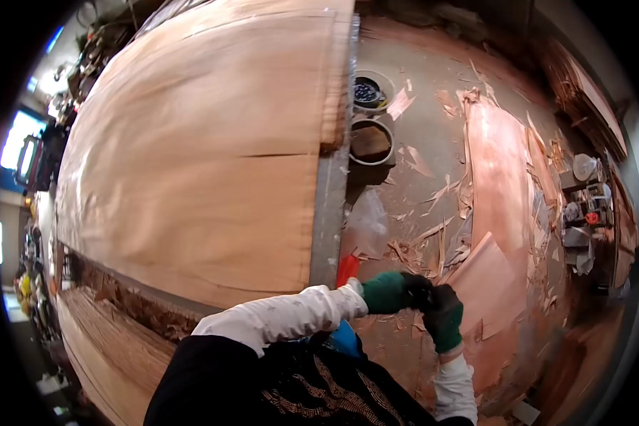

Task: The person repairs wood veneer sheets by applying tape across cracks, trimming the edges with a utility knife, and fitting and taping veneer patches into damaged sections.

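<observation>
My left hand (pixel 396 292), in a green glove with dark coated fingers, reaches across from the left in a white sleeve. My right hand (pixel 444 319), gloved the same way, comes up from below and meets it. The fingers of both are closed and pressed together at the dark tips. Whatever lies between them is too small or hidden to make out. Just beyond the hands is a pinkish wood veneer piece (pixel 486 284), overlapping a long veneer sheet (pixel 500 170) on the floor. Whether my fingers touch that piece, I cannot tell.
On my left stands a wide stack of veneer sheets (pixel 192 156) on a table with a grey edge (pixel 329 220). Two buckets (pixel 389 89) stand beside it, near a clear plastic bag (pixel 368 221). Torn veneer scraps (pixel 433 231) litter the floor. More sheets (pixel 582 99) lean at the right.
</observation>
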{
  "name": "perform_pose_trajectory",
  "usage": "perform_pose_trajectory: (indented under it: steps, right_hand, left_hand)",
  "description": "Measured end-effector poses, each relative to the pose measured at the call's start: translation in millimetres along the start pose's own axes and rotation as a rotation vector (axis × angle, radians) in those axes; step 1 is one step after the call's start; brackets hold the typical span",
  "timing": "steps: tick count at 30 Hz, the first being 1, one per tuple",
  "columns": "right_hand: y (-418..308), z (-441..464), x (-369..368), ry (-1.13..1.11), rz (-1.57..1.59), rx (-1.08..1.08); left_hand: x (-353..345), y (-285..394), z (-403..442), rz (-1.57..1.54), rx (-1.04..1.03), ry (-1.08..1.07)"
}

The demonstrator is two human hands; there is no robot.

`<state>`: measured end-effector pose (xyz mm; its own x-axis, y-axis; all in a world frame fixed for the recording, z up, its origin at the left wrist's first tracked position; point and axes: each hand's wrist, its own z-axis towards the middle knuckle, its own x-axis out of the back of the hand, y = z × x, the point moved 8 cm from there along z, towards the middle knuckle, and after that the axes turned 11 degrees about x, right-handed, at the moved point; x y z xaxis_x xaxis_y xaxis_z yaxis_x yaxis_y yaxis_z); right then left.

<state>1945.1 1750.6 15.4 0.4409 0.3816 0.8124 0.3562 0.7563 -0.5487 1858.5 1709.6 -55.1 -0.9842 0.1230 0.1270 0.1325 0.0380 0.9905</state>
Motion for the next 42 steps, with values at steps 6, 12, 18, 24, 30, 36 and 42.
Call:
perform_pose_trajectory:
  steps: [6, 12, 18, 24, 30, 36, 42]
  right_hand:
    - [-13, 50, -37, 0.205, 0.18, 0.01]
    - [-45, 103, -124, -0.246, 1.105, -0.42]
    - [-46, 180, -209, -0.285, 1.037, -0.369]
    - [-60, 284, -283, -0.153, 0.857, -0.178]
    - [-137, 339, -290, -0.099, 0.181, 0.69]
    - [-141, 346, -345, -0.22, -0.117, 0.809]
    - [-135, 337, -364, -0.131, -0.227, 0.927]
  left_hand:
    - [76, 13, -46, -0.418, 0.401, 0.25]
    - [137, -8, -80, -0.608, 0.225, 0.302]
    - [211, -77, -165, -0.64, 0.469, 0.522]
    - [336, -132, -193, -0.726, 0.58, 0.93]
    - [394, -190, -177, -0.799, 0.774, 1.081]
    - [394, -199, -178, -0.808, 0.744, 1.097]
    - [392, -191, -174, -0.827, 0.732, 1.141]
